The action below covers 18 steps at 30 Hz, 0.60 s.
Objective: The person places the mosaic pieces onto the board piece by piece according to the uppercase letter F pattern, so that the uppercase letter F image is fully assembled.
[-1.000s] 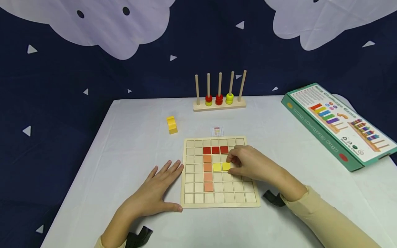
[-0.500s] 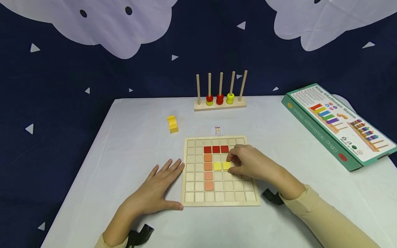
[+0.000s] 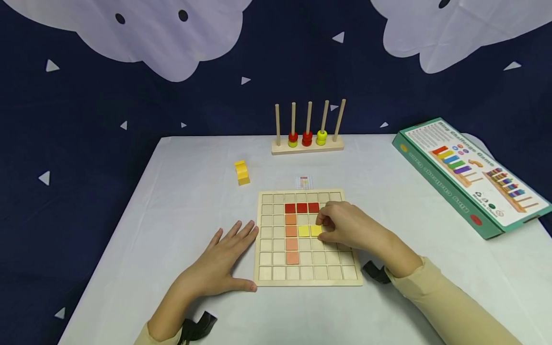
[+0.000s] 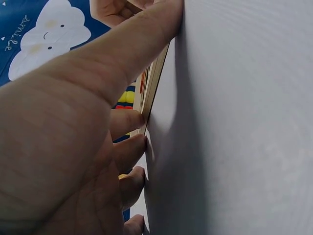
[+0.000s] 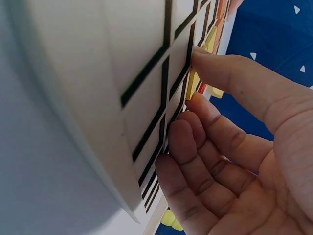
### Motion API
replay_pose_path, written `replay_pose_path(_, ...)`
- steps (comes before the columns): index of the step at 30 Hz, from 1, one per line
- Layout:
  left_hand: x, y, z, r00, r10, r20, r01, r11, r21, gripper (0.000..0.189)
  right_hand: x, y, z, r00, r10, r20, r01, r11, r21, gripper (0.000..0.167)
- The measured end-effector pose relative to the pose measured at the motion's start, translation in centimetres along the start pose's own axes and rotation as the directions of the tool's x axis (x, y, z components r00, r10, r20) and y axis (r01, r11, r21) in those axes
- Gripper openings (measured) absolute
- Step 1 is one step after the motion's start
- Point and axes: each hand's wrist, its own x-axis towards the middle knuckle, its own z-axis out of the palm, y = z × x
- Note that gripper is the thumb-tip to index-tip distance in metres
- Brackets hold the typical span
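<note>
A wooden grid board (image 3: pixel 310 283) lies on the white table. Three red tiles (image 3: pixel 302 208) form a row near its top, with a column of several orange tiles (image 3: pixel 292 244) below the leftmost. Two yellow tiles sit side by side to the right of that column. My right hand (image 3: pixel 351 223) pinches the right-hand yellow tile (image 3: pixel 316 230) between thumb and index finger, and the right wrist view shows both fingertips at the edges of this yellow tile (image 5: pixel 191 85). Flat on the table, my left hand (image 3: pixel 220 263) spreads its fingers, with thumb and fingertips at the board's left edge.
Behind the board lies a small pattern card (image 3: pixel 304 182). A yellow curved block (image 3: pixel 242 172) is at its back left. Farther back stands a peg rack (image 3: pixel 308 147) carrying red and yellow rings. A green game box (image 3: pixel 470 177) rests at the right.
The head view has shifted slightly, moving the whole scene a little to the right. Both hands and the tiles keep their places on and beside the board.
</note>
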Motion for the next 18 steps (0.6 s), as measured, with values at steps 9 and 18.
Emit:
replay_pose_path(9, 0.08, -0.03, 0.01, 1.000, 0.005, 0.000, -0.005, 1.000, 0.011, 0.126, -0.07, 0.12, 0.13, 1.000, 0.004, -0.001, -0.004, 1.000, 0.005, 0.022)
replay_pose_path(18, -0.29, -0.87, 0.01, 1.000, -0.004, 0.005, 0.005, 0.999, -0.034, 0.125, -0.32, 0.92, 0.08, 0.999, -0.048, -0.017, 0.049, 0.998, 0.035, 0.028)
